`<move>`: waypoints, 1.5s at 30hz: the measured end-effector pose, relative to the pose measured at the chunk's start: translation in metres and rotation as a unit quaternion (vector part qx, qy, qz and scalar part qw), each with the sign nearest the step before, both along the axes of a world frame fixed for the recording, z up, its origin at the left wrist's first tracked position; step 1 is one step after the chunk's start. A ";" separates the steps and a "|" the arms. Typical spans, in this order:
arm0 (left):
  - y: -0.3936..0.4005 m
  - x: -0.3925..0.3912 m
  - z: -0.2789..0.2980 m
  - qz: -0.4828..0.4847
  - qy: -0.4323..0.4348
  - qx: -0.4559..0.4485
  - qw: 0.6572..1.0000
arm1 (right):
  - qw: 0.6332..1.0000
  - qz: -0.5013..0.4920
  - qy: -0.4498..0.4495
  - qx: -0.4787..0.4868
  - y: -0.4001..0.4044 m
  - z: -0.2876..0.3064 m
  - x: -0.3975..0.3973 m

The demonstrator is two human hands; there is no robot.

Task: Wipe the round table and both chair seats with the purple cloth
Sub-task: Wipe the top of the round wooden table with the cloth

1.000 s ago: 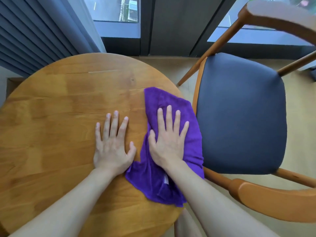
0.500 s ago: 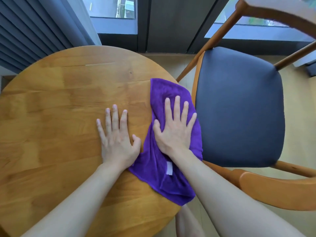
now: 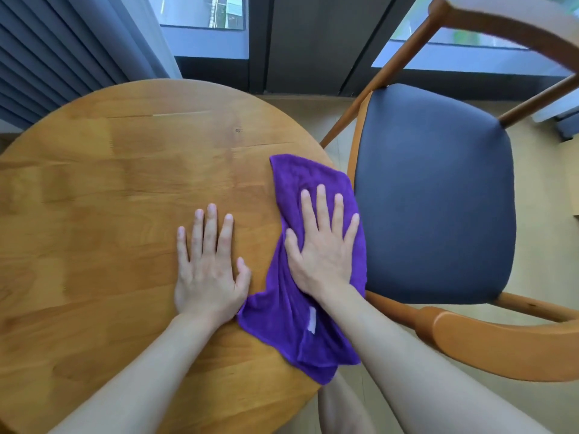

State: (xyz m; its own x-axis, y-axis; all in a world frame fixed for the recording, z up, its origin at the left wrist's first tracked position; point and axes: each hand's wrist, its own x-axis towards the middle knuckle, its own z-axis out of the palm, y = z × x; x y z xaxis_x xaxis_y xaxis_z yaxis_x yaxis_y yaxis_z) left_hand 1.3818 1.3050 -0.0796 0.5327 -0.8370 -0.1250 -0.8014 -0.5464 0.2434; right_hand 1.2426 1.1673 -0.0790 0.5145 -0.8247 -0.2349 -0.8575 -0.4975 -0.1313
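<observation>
The right hand (image 3: 322, 245) presses flat, fingers straight and spread, on the purple cloth (image 3: 297, 324), which lies at the right edge of the round table (image 3: 109, 198). The left hand (image 3: 208, 270) rests flat on the bare wood just left of it, holding nothing. The chair seat (image 3: 438, 189) stands to the right

A sitting corner of a home or small flat is shown. A round wooden bench (image 3: 125, 214) of jointed boards is set close under a dark-framed window (image 3: 200, 14), through which a street far below is glimpsed. To the left of the window, grey-blue pleated curtains (image 3: 56, 51) are hung. To its right, beside the bench, a wooden armchair (image 3: 501, 346) with a dark padded seat (image 3: 438, 195) is placed. Pale wood-look flooring (image 3: 548, 245) is seen under the chair.
</observation>
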 end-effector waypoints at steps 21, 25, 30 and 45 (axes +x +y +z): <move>-0.002 0.003 -0.001 0.009 -0.002 -0.017 1.000 | 0.999 0.032 -0.015 0.000 0.022 0.001 0.013; -0.003 0.000 -0.001 0.011 0.005 -0.024 1.000 | 0.982 0.182 -0.040 0.031 0.061 0.007 -0.036; -0.003 -0.001 0.000 0.019 0.005 -0.024 1.000 | 0.995 0.093 -0.005 0.020 0.027 0.007 -0.065; -0.003 -0.003 0.000 0.044 0.000 -0.032 0.999 | 0.961 0.273 -0.054 -0.003 0.048 -0.005 -0.076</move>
